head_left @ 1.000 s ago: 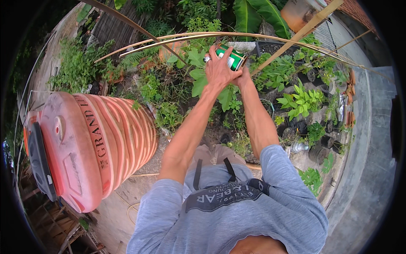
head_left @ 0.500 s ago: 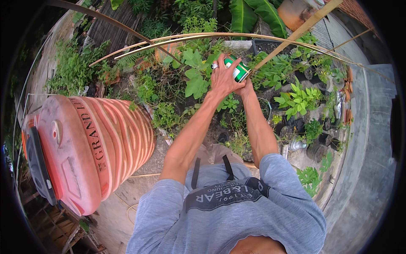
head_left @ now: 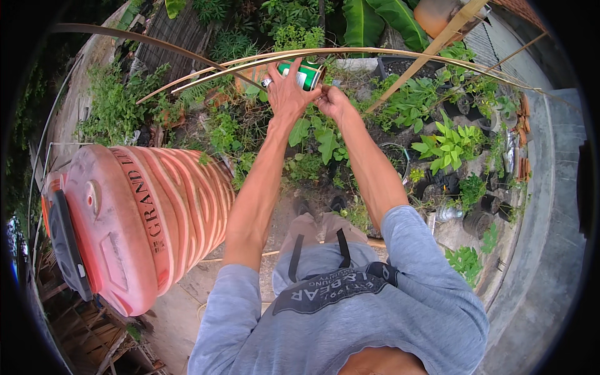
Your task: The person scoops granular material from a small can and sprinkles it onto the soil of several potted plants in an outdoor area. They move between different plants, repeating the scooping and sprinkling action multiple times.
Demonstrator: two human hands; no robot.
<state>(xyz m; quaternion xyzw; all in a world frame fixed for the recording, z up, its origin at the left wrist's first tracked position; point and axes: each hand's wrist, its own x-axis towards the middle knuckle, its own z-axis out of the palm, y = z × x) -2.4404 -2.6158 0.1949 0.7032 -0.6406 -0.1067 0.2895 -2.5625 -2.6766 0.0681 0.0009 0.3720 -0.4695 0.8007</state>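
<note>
My left hand [head_left: 289, 95], with a ring on one finger, is wrapped round a green and white can [head_left: 310, 76]. The can lies tilted on its side, its dark end turned to the right. Close by that end, my right hand [head_left: 335, 104] has its fingers curled and pinched together. Whatever is between them is too small or hidden to make out. Both arms stretch forward over leafy plants [head_left: 325, 139], just under a thin bent bamboo strip [head_left: 350, 51].
A large ribbed orange water tank [head_left: 181, 206] lies on its side at the left. A wooden pole [head_left: 431, 53] slants across the far right. Potted seedlings [head_left: 450, 147] and a clear plastic bottle [head_left: 447, 213] stand to the right, before a grey concrete strip [head_left: 544, 206].
Both hands have moved left and slightly farther away with the can. My right hand has come from beneath the can to beside its right end, its fingers now pinched.
</note>
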